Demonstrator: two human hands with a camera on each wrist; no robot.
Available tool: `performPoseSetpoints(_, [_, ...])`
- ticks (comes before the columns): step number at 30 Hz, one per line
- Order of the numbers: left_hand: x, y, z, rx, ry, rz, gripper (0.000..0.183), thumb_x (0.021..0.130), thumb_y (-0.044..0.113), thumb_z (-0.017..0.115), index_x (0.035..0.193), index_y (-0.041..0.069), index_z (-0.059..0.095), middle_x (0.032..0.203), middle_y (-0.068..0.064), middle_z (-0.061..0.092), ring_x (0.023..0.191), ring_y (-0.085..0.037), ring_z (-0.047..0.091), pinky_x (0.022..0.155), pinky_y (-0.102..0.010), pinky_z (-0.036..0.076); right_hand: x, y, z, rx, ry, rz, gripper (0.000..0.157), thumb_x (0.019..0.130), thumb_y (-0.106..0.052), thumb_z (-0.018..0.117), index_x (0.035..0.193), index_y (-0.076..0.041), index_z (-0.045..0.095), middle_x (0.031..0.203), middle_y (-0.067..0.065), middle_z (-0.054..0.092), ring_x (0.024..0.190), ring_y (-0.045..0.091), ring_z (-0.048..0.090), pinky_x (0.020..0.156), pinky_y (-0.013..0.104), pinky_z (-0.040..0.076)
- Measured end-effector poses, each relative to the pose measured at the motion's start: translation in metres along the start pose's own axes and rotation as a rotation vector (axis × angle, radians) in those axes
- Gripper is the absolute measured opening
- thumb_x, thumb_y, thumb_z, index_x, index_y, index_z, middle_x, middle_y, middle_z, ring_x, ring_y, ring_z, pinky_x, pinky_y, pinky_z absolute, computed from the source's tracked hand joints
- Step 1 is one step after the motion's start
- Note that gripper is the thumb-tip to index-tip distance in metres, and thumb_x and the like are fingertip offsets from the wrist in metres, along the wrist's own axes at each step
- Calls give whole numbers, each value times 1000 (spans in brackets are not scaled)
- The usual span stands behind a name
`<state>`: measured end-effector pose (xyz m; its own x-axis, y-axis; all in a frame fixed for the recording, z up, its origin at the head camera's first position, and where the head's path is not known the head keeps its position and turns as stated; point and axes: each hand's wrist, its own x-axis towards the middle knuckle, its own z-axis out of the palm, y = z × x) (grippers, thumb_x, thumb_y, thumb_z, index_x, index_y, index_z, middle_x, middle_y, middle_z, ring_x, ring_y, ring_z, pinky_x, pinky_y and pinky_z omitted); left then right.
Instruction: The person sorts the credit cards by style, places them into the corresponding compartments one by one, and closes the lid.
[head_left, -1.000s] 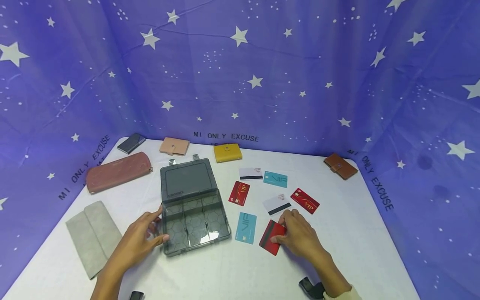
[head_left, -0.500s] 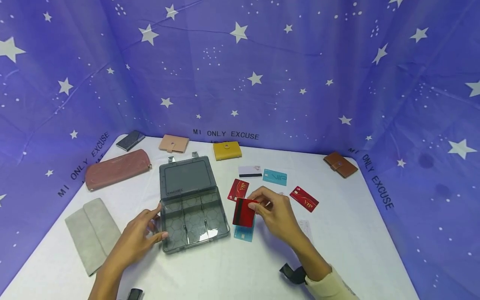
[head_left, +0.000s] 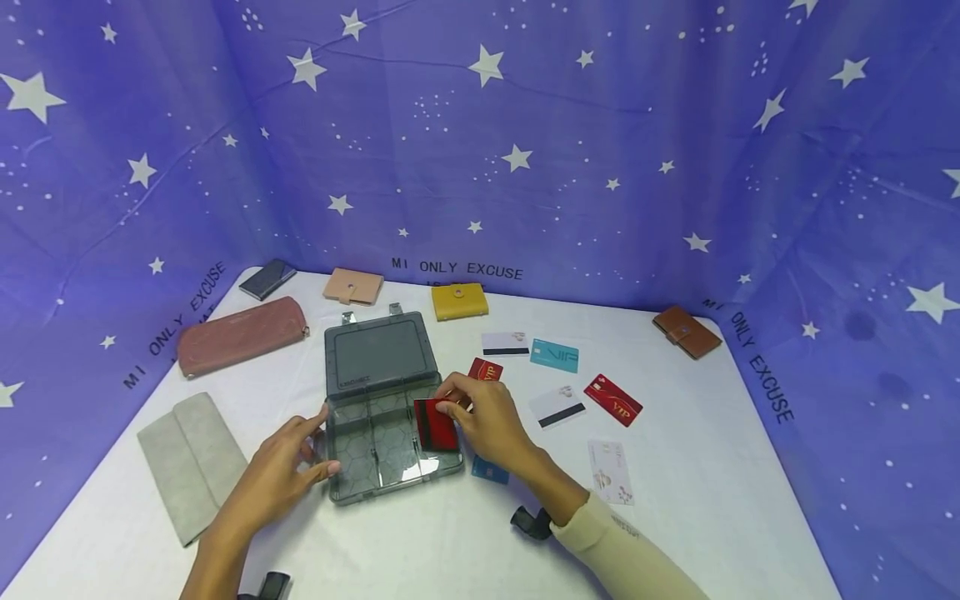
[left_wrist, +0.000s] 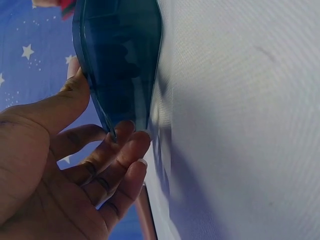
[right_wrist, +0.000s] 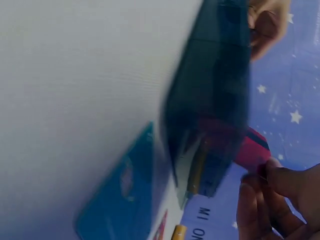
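Observation:
A grey see-through plastic organizer box (head_left: pixel 382 350) stands with its lid folded back, dividers splitting it into compartments. Relaxed fingers and thumb of my left hand (head_left: pixel 283 468) touch its left side; the left wrist view has this hand (left_wrist: pixel 85 160) against the box wall. My right hand (head_left: pixel 491 421) pinches a red card (head_left: pixel 433 427) with a dark stripe, tilted over the right-hand compartment. Through the box wall, part of that card (right_wrist: pixel 252 150) shows in the right wrist view. Beneath the right hand lies a blue card (head_left: pixel 490 470), partly hidden; a red VIP card (head_left: pixel 486 369) is partly covered too.
Right of the box lie white striped cards (head_left: pixel 557 406), a teal card (head_left: pixel 554 355), a red VIP card (head_left: pixel 613 400) and a white card (head_left: pixel 611 472). Wallets line the back, including a yellow one (head_left: pixel 460 302) and a brown one (head_left: pixel 687 332). A grey wallet (head_left: pixel 191 467) lies left.
My right hand has lifted the red card off the table and carried it left to the box, uncovering a white card. My left hand stays at the box's left side.

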<state>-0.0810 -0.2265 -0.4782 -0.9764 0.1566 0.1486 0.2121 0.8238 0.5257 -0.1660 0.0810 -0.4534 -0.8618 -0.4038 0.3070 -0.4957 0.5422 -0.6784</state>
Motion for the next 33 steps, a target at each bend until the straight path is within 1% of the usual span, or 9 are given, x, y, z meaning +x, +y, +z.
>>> performPoseSetpoints(4, [0,0,-1,4,-4,-4,80,79,27,84,147,3,47,104,2,61,81,-9,55,72,-30,45,-2,2,8,-192,-25,-30,12,85,-24,80,94,-26,74,90,-12,69,84,6,58,67,25,48])
performPoseSetpoints(8, [0,0,-2,4,-5,-9,81,79,27,84,147,3,47,103,2,61,81,-10,55,72,-30,45,-3,4,11,-398,-83,-72,9,88,-31,77,95,-27,78,119,-1,63,105,15,52,76,31,50])
performPoseSetpoints(10, [0,1,-2,2,-1,-6,81,79,27,84,147,3,47,101,2,61,80,-10,55,72,-30,45,-3,6,12,-471,-142,-80,15,91,-38,73,99,-28,79,135,4,57,113,19,49,84,33,49])
performPoseSetpoints(14, [1,1,-2,-4,9,3,80,79,28,84,147,4,48,96,2,59,79,-9,55,71,-30,45,-3,13,11,-443,-238,-59,28,93,-49,66,107,-28,79,149,9,48,121,24,45,95,39,45])
performPoseSetpoints(19, [2,1,-3,4,8,0,80,80,31,83,147,4,48,94,3,58,78,-9,53,71,-30,44,8,29,0,-145,-145,5,24,92,-40,71,107,-22,76,131,8,62,121,26,50,99,48,44])
performPoseSetpoints(21, [2,2,-4,6,6,0,80,80,31,82,147,4,47,93,3,57,78,-9,53,70,-30,43,15,39,-6,-101,-81,61,24,89,-37,75,106,-20,74,118,5,66,115,24,53,97,46,44])
performPoseSetpoints(24, [1,2,-4,6,6,3,80,80,31,83,147,3,47,92,3,57,77,-9,53,70,-30,43,25,54,-15,-155,-31,203,35,84,-38,81,109,-17,70,105,6,64,100,22,53,85,40,45])
performPoseSetpoints(28, [1,2,-3,6,13,9,80,79,29,83,146,3,48,92,3,57,77,-9,53,71,-31,44,32,70,-22,-281,-55,395,58,77,-43,85,119,-12,63,105,9,57,99,24,49,81,39,43])
performPoseSetpoints(33, [1,3,-2,6,32,24,80,78,27,84,145,2,49,93,2,58,76,-9,53,70,-30,43,35,77,-24,-364,-111,475,73,71,-51,87,121,-7,58,107,10,53,103,27,46,81,40,44])
